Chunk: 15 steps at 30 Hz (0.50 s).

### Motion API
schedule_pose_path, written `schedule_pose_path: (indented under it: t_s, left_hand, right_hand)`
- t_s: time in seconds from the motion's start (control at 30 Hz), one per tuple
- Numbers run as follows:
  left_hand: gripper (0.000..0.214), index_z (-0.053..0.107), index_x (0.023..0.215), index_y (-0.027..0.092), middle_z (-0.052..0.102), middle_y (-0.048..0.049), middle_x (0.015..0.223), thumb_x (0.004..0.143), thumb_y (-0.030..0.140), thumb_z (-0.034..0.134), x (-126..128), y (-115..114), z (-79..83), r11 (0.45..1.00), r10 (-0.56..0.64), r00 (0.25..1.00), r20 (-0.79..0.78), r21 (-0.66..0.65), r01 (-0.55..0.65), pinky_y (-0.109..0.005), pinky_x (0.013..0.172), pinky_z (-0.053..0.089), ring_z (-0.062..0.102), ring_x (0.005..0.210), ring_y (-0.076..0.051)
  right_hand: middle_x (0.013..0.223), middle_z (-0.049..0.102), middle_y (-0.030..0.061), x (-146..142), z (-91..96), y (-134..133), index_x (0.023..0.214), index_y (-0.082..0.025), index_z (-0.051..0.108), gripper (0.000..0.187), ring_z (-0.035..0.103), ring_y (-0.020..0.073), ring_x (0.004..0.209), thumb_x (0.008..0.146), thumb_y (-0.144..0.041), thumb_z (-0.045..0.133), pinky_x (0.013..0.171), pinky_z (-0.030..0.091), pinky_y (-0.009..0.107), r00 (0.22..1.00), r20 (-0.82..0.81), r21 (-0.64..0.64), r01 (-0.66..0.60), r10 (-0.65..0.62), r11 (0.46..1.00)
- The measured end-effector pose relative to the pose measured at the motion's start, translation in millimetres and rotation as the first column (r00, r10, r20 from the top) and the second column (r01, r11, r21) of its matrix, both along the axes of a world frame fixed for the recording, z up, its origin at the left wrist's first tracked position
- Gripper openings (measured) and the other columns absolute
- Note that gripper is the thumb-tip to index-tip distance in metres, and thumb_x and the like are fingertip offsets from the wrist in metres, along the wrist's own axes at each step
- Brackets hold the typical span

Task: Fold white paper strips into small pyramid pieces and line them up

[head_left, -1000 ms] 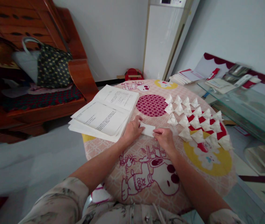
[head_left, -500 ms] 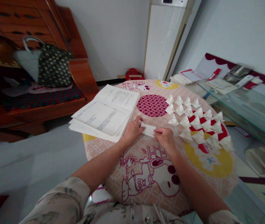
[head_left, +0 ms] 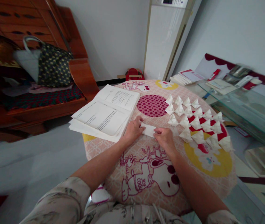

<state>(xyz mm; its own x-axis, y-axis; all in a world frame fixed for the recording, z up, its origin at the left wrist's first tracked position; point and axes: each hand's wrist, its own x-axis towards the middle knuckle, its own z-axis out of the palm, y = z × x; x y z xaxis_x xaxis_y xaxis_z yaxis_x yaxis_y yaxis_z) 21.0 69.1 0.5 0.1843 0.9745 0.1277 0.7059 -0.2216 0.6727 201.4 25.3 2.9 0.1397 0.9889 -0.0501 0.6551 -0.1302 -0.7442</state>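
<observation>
the only writing large enough to read is on the cloth over the round worktop [head_left: 113, 147]: a cartoon dog [head_left: 154, 175] printed in dark red wears a shirt lettered "joe cool", turned sideways to the camera. the open stack of printed pages [head_left: 105, 113] at the worktop's left edge carries lines of black text, too small to make out. just beside that stack the left hand [head_left: 133, 130] lies with bent fingers on the left end of a small white paper [head_left: 148, 129], pressing it to the cloth – whether it actually grips the paper cannot be told. the right hand [head_left: 165, 137] is nearly closed, its thumb and fingertips pinched on the paper's right end. the paper lies flat between both hands, near the middle of the worktop, above the dog's head. to the right of the hands, rows of folded paper triangles [head_left: 196, 123] stand close together on the red and yellow patches of the cloth – none touches a hand. a dotted dark bag [head_left: 53, 65] sits on the wooden bench [head_left: 81, 77] at left.
</observation>
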Motion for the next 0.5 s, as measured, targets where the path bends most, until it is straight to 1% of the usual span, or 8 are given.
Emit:
schedule_pose_path:
  t_s: [0.13,0.23,0.4,0.5]
  left_hand:
    - [0.031,0.051,0.104,0.021,0.053,0.0062,0.066,0.076,0.017,0.064,0.0,-0.2,0.3,1.000,0.002,1.000,-0.003,-0.011,-0.002,-0.029,0.068,0.044,0.055,0.064,-0.015]
    - [0.031,0.051,0.104,0.021,0.054,0.0059,0.067,0.077,0.017,0.064,-0.1,-0.3,0.4,1.000,0.000,1.000,-0.009,-0.009,0.000,-0.029,0.068,0.044,0.055,0.065,-0.015]
    - [0.032,0.050,0.105,0.020,0.055,0.0055,0.068,0.077,0.017,0.066,-0.4,-0.1,-0.3,1.000,0.008,1.000,-0.006,-0.009,-0.008,-0.029,0.070,0.044,0.056,0.068,-0.016]
    - [0.033,0.051,0.105,0.020,0.054,0.0055,0.068,0.077,0.017,0.066,-0.5,-0.1,0.0,1.000,0.006,1.000,-0.010,-0.009,-0.006,-0.030,0.070,0.044,0.057,0.068,-0.016]
  right_hand:
    - [0.070,0.074,0.0045,0.7,-1.5,-0.1,0.095,-0.018,0.080,0.030,0.071,0.0211,0.069,0.071,-0.018,0.063,0.062,0.052,0.026,1.000,0.009,0.043,-0.016,0.016,0.999]
    - [0.071,0.074,0.0057,-0.8,0.0,0.3,0.094,-0.017,0.080,0.027,0.071,0.0221,0.071,0.074,-0.019,0.062,0.062,0.052,0.027,0.999,0.042,0.040,-0.032,0.030,0.999]
    - [0.077,0.076,0.0076,-5.2,5.8,1.3,0.084,-0.018,0.079,0.019,0.071,0.0225,0.077,0.076,-0.015,0.062,0.073,0.051,0.029,0.973,0.220,0.068,-0.081,0.064,0.994]
    - [0.085,0.078,0.0104,-6.3,7.3,0.6,0.092,-0.016,0.079,0.021,0.071,0.0234,0.080,0.077,-0.014,0.064,0.076,0.051,0.030,0.959,0.277,0.054,-0.082,0.064,0.995]
